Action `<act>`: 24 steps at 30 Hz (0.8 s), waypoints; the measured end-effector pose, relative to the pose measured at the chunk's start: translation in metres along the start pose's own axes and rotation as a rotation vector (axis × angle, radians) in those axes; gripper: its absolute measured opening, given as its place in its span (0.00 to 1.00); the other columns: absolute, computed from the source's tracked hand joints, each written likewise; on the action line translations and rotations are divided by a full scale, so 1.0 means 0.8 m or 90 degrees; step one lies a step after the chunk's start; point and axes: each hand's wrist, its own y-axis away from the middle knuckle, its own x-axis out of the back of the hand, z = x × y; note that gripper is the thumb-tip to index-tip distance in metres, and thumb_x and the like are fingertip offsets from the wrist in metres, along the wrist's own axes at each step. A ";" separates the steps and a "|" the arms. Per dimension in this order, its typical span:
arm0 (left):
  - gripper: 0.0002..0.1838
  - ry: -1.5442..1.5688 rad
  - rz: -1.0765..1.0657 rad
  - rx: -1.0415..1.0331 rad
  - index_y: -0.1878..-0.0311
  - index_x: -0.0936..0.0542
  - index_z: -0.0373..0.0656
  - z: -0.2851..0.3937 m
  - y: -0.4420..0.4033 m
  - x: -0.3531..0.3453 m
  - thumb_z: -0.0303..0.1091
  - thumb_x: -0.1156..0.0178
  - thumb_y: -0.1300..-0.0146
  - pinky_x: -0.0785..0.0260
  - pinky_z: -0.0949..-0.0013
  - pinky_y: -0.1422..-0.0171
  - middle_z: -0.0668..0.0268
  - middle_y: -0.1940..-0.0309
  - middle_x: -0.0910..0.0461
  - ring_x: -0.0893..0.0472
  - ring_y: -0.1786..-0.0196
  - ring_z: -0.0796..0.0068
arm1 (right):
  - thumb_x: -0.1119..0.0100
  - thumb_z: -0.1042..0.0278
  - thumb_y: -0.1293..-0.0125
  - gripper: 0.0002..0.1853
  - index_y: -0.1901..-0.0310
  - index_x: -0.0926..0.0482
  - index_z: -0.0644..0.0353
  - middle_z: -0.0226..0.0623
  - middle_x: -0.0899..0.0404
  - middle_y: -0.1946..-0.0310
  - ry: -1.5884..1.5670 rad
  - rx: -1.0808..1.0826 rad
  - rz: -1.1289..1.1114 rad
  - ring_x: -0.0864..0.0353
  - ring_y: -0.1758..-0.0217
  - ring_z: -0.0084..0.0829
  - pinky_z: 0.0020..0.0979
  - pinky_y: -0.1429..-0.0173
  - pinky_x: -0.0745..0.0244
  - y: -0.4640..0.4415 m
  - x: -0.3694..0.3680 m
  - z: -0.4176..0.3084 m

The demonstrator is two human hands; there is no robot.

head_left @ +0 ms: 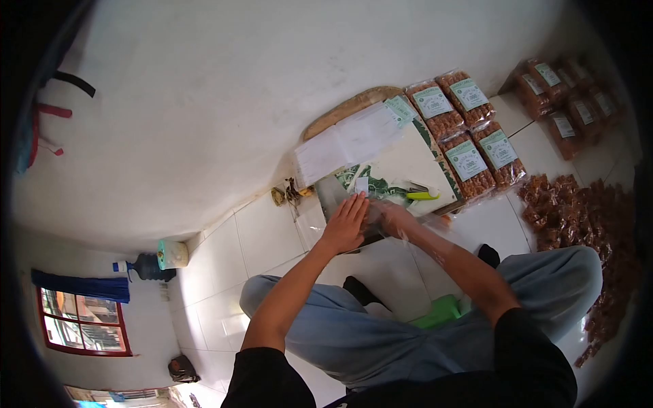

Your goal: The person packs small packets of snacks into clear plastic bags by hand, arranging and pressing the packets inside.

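Clear, crinkled plastic film (403,232) lies mid-frame in my head view, beside a left hand (348,219) laid flat, fingers extended, and a right hand (391,217) too blurred for me to read. I judge four brown rectangular packs with pale-green labels (468,162), upper right, done; the loose shiny brown heap (578,217), right, looks unpacked, and a lime-green-handled tool (423,196) could obstruct.

Just inside three o'clock, thin clear film (427,216), glossy, plastic-looking. Farther toward three, a heap of small brown packets (578,224) in shiny, crinkled plastic. At two, four brown rectangular packs (446,124) in glossy clear plastic. At twelve, a rounded brown board (326,122) of dull wood. At six, grey-blue trousers (340,319) of matt cloth. At eight, glossy white floor tiles (255,234).
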 end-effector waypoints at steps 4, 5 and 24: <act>0.49 0.007 0.008 0.017 0.25 0.46 0.36 -0.008 0.003 -0.008 0.43 0.36 0.48 0.56 0.53 0.20 0.55 0.23 0.50 0.50 0.22 0.57 | 0.35 0.73 0.40 0.37 0.29 0.40 0.53 0.54 0.44 0.29 -0.226 0.200 0.106 0.37 0.30 0.54 0.44 0.32 0.33 0.030 0.007 0.029; 0.49 0.018 0.017 0.021 0.25 0.46 0.36 -0.010 0.004 -0.010 0.43 0.36 0.48 0.56 0.53 0.20 0.55 0.23 0.50 0.50 0.22 0.57 | 0.35 0.73 0.40 0.37 0.29 0.40 0.53 0.54 0.44 0.29 -0.217 0.198 0.096 0.37 0.30 0.54 0.44 0.32 0.33 0.040 0.011 0.035; 0.45 -0.066 -0.010 0.022 0.24 0.47 0.42 -0.052 0.012 -0.021 0.40 0.41 0.45 0.58 0.54 0.20 0.62 0.22 0.50 0.50 0.21 0.66 | 0.31 0.60 0.41 0.24 0.44 0.22 0.57 0.46 0.24 0.41 0.070 0.166 0.240 0.26 0.36 0.48 0.47 0.31 0.34 0.200 0.017 0.006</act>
